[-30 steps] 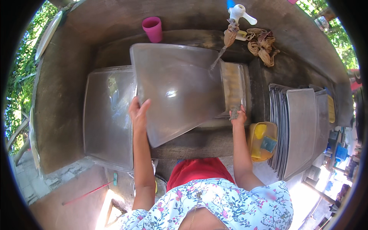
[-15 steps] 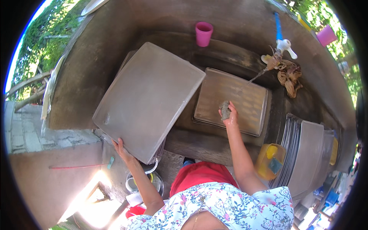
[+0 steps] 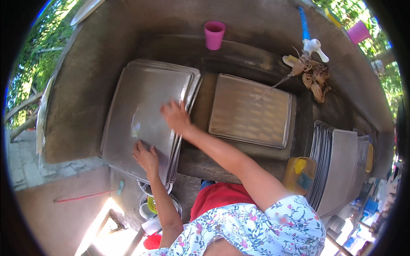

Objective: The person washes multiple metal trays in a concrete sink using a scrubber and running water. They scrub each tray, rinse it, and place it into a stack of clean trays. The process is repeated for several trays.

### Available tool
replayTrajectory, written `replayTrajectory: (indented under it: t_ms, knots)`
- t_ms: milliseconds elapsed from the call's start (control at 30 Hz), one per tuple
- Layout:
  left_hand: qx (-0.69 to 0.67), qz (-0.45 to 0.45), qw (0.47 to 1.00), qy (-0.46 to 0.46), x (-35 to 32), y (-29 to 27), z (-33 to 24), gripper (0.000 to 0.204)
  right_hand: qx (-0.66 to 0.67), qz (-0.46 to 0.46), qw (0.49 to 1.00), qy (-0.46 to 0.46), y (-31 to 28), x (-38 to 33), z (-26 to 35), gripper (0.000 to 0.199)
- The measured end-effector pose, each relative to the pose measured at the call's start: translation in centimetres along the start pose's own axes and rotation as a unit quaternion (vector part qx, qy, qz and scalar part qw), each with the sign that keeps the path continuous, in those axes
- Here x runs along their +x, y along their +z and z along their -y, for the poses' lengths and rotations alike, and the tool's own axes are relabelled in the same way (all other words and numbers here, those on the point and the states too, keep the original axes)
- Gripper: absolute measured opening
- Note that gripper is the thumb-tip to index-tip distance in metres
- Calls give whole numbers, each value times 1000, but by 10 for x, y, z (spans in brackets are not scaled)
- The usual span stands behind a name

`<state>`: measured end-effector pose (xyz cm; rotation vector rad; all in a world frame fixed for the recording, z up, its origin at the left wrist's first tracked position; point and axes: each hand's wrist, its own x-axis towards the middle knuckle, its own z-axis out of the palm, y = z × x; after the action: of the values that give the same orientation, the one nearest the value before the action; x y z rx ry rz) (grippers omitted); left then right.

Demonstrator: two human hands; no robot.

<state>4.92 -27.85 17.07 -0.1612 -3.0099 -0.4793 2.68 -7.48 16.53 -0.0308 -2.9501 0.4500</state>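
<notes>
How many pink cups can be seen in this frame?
2. One pink cup stands on the concrete ledge at the top, behind the stacked trays. The second pink cup sits at the upper right, past the tap. Others may be hidden outside the view.

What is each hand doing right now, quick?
Left hand: open, fingers flat on the top grey metal baking tray of the stack.
Right hand: open, palm down on the same tray.
</notes>
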Motion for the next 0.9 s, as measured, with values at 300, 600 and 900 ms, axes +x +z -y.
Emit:
replayTrajectory:
  t_ms: [300, 600, 900]
  knots:
    - [-352, 160, 903, 189, -8, 75, -166, 39, 82, -105, 956, 260, 57, -115, -175, 34]
    - [15, 332, 943, 18, -16, 291, -197, 37, -34, -90, 977, 189, 81, -331, -296, 40]
    - [-4, 262, 961, 84, -8, 264, -199, 28, -55, -284, 850, 441, 126, -201, -431, 44]
